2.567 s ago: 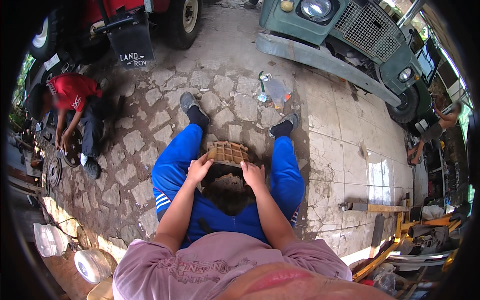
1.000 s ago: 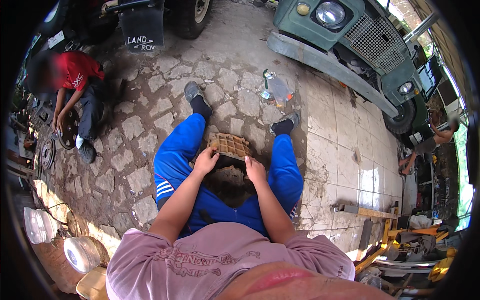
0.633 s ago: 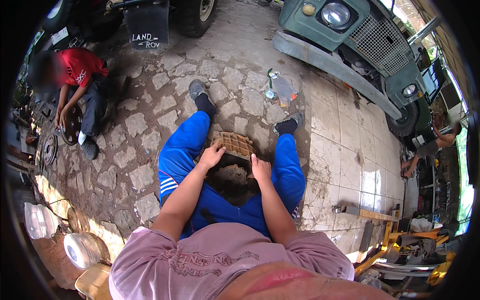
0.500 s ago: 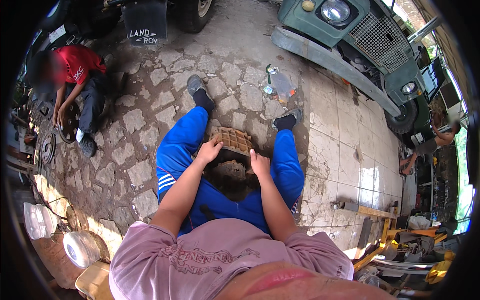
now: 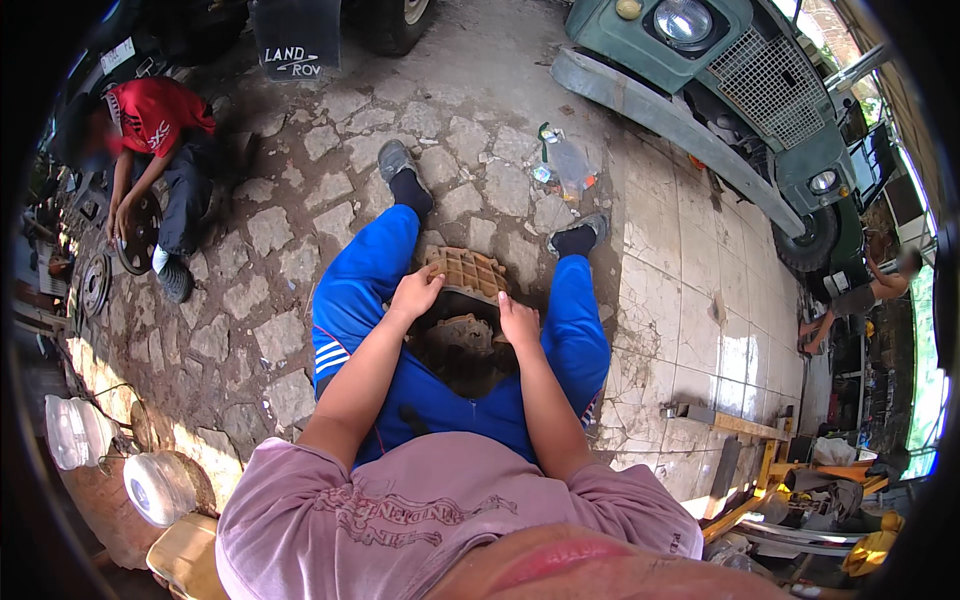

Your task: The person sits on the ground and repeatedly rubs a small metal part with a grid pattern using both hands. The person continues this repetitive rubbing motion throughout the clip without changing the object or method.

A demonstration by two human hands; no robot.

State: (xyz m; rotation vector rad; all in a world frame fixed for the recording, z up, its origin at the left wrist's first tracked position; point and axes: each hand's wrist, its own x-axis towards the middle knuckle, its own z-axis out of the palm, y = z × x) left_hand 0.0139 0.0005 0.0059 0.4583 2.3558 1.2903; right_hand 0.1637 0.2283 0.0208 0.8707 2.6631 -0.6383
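Note:
Between my spread legs is a rust-brown metal housing with a ribbed, grid-like outer face (image 5: 470,270) and a dark hollow side toward me. My left hand (image 5: 416,293) grips its left edge, fingers curled over the rim. At its right edge, my right hand (image 5: 518,320) holds on with the thumb up along the rim. Just below, in shadow near my lap, lies a dirty, rounded metal part (image 5: 462,332). Its lower portion is too dark to make out.
At the left, a person in a red shirt (image 5: 160,115) handles a round metal disc (image 5: 140,235); another disc (image 5: 95,285) lies beside. A green vehicle (image 5: 690,70) stands front right. Plastic litter (image 5: 568,165) lies ahead. Clear jugs (image 5: 160,487) are lower left, wooden bars (image 5: 745,424) right.
The view has shifted slightly. Both hands keep their hold on the ribbed housing, which looks almost unmoved. The person in red has bent slightly lower.

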